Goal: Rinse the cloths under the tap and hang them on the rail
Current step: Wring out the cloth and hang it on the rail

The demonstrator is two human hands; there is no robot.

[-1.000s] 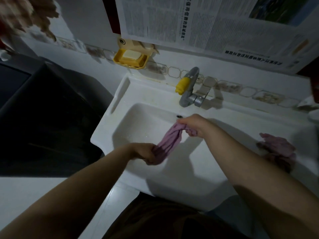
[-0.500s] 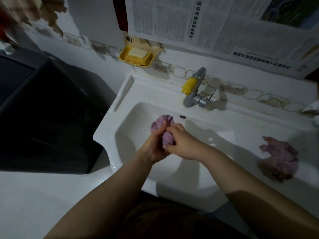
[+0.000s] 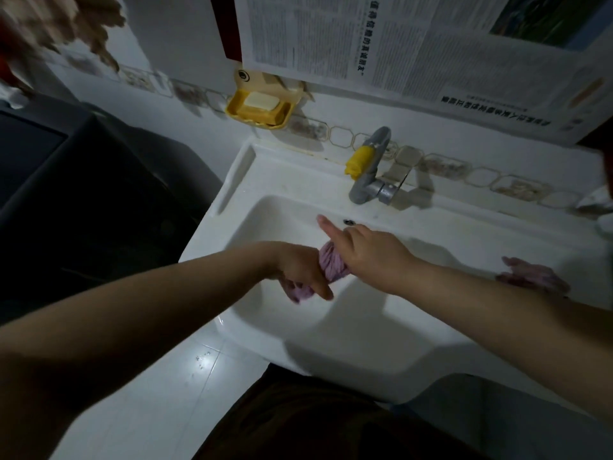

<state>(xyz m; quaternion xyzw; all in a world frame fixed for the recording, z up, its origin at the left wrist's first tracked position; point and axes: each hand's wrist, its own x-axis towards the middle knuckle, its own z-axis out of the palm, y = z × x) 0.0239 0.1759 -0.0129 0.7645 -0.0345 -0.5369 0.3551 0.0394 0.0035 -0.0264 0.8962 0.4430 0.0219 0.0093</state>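
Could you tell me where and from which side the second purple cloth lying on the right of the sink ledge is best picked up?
Probably from above, pinching the raised crumpled middle of the purple cloth. It lies bunched on the flat sink ledge, so its folds stand up and its edges lie flat against the ledge.

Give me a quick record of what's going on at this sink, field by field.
activity: wringing a purple cloth over the basin
left hand: grips the cloth's lower end
right hand: grips the upper end, forefinger straight
second cloth: bunched on the sink's right ledge
tap: no water seen running
soap dish: yellow, on the wall, with a bar
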